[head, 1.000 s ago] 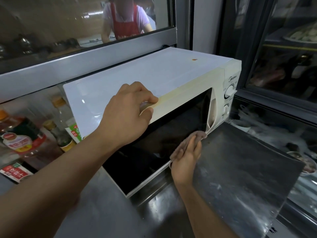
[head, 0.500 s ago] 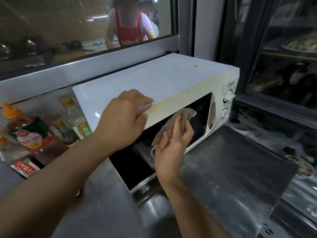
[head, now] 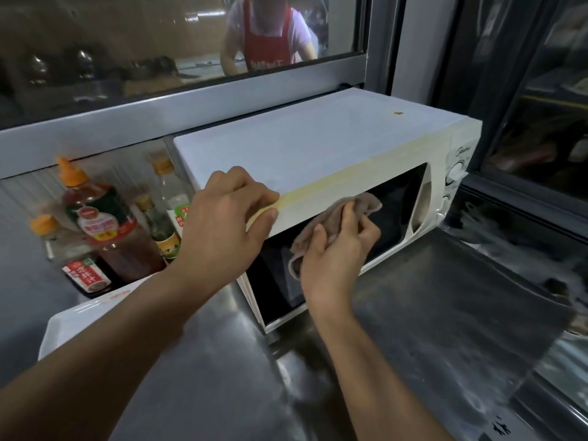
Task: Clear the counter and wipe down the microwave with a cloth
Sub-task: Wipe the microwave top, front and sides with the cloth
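A white microwave (head: 318, 148) with a dark glass door stands on the steel counter (head: 429, 313). My left hand (head: 229, 224) grips the top front edge of the microwave near its left corner, thumb under the yellowed rim. My right hand (head: 337, 253) holds a crumpled pinkish-grey cloth (head: 359, 208) and presses it against the upper part of the door glass. A small brown spot (head: 397, 113) sits on the microwave's top near the back right.
Several sauce and vinegar bottles (head: 101, 224) stand to the left of the microwave. A white tray edge (head: 79, 319) lies in front of them. A person in a red apron (head: 267, 33) stands behind the window. Dark glass cabinet doors (head: 534, 122) are on the right.
My right hand has carried the cloth from the door's lower right corner up to the upper middle of the glass. My left hand has kept its grip on the top edge.
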`<state>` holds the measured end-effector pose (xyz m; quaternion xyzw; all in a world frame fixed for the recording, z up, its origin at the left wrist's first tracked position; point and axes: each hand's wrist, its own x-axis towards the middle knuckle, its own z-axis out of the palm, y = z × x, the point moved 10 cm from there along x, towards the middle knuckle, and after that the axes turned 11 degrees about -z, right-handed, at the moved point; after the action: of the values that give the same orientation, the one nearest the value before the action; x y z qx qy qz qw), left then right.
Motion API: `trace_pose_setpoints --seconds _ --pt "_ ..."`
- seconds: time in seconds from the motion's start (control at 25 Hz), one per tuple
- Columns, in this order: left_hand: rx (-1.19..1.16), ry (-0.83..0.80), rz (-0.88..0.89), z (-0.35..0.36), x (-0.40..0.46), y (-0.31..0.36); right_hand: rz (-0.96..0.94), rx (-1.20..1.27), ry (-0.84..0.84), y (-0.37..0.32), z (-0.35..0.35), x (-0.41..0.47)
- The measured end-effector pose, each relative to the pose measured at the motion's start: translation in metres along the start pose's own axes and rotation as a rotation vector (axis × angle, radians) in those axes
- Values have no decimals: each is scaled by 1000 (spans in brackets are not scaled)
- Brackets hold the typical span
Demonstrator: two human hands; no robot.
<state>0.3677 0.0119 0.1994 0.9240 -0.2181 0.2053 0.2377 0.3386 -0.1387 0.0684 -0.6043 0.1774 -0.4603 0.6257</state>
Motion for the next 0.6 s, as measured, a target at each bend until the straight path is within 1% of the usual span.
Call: trace_pose_setpoints --seconds 0.08,0.12,0.16,0.28,0.36,0.4,0.44,0.48,0.56,0.6 --pt "-12 15 3 0 -1 -1 -135 -119 16 -20 -1 -3" --pt "-25 24 9 1 -1 -1 -91 -146 38 -8 -4 -8" --pt "-38 32 12 1 -1 -2 -77 -189 24 5 -9 -12" --pt "-52 54 17 3 -2 -5 91 -125 7 60 -25 -33" --pt "-50 66 24 3 -3 -3 179 -222 -3 78 -32 -39" --pt "-47 73 27 3 -4 -2 164 -279 -24 74 -32 -38" --pt "-46 79 29 2 -5 -2 154 -264 -44 69 -29 -37" --pt "-46 84 28 2 -6 -2 99 -264 -69 57 -24 -33" --pt "-46 93 31 1 -6 -2 -108 -295 -119 14 -6 -20" --pt "-49 94 31 1 -6 -2 -199 -301 -114 -4 2 -15"
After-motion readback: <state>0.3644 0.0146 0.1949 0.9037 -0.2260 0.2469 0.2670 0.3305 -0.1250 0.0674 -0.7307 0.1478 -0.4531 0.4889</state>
